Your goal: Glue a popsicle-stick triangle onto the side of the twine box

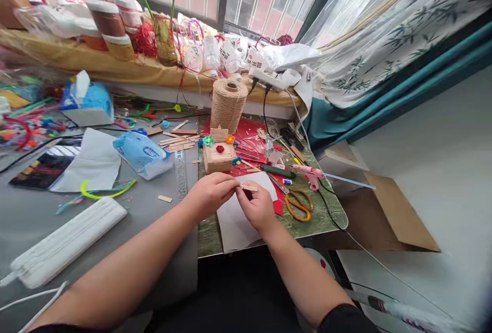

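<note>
My left hand [212,192] and my right hand [257,206] meet over a white sheet of paper [235,225] at the table's front edge. Both pinch a small flat wooden stick piece [249,188] between fingertips. Just beyond them stands a small twine-wrapped box [219,157] with little red, blue and orange flowers on it. A large spool of jute twine [228,103] rises behind the box. A pink hot glue gun [312,173] and orange-handled scissors [299,203] lie to the right of my hands.
Loose wooden sticks [177,143] lie left of the box. A blue wet-wipe pack [142,154], a tissue box [86,101] and a white strip bundle [65,243] sit on the grey table. A power strip [272,79] rests on the cluttered shelf. A cardboard box [388,215] stands at right.
</note>
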Demonstrator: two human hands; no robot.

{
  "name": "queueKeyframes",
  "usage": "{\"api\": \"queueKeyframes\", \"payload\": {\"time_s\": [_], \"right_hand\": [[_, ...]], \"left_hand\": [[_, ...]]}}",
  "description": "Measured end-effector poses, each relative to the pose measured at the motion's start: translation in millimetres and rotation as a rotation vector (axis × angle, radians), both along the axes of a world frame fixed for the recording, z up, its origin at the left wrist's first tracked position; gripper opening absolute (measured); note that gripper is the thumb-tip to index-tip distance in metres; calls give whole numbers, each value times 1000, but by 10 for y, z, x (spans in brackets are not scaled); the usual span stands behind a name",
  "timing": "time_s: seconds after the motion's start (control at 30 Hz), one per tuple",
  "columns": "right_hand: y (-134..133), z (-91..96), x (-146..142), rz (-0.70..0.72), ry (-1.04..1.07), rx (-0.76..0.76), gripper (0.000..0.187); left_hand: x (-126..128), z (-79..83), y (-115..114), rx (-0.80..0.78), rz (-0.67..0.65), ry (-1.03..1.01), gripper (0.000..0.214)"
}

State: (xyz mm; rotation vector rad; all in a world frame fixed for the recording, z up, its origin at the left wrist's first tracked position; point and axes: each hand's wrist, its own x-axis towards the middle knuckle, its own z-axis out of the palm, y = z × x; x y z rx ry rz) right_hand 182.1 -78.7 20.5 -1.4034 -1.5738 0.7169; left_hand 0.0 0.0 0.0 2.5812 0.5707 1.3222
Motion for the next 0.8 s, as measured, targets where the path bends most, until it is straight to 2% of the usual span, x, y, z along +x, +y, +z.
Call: {"api": "queueKeyframes", "payload": {"time_s": [0.2, 0.3, 0.37, 0.47, 0.53, 0.6, 0.67, 0.8], "right_hand": [[17, -61, 21, 34, 8, 69, 27], [19, -76, 73, 67, 44, 69, 27], [17, -78, 129, 110, 98, 40, 26], [12, -94, 200, 162, 271, -33, 26], [6, -125, 207, 190, 445, -86, 25], [-1, -164, 177, 198, 629, -155, 24], [-11, -199, 131, 179, 764, -225, 23], [-30, -220, 73, 187, 832, -251, 23]], "left_hand": [[33, -10, -60, -19, -1, 12, 17], [40, 39, -70, -123, -28, 31, 14], [33, 95, -77, -303, -72, 65, 9], [12, 184, -104, -712, -171, 155, 18], [7, 222, -137, -978, -297, 208, 30], [17, 241, -177, -1134, -445, 185, 43], [33, 249, -212, -1143, -529, 112, 47], [45, 259, -239, -988, -515, 66, 44]]}}
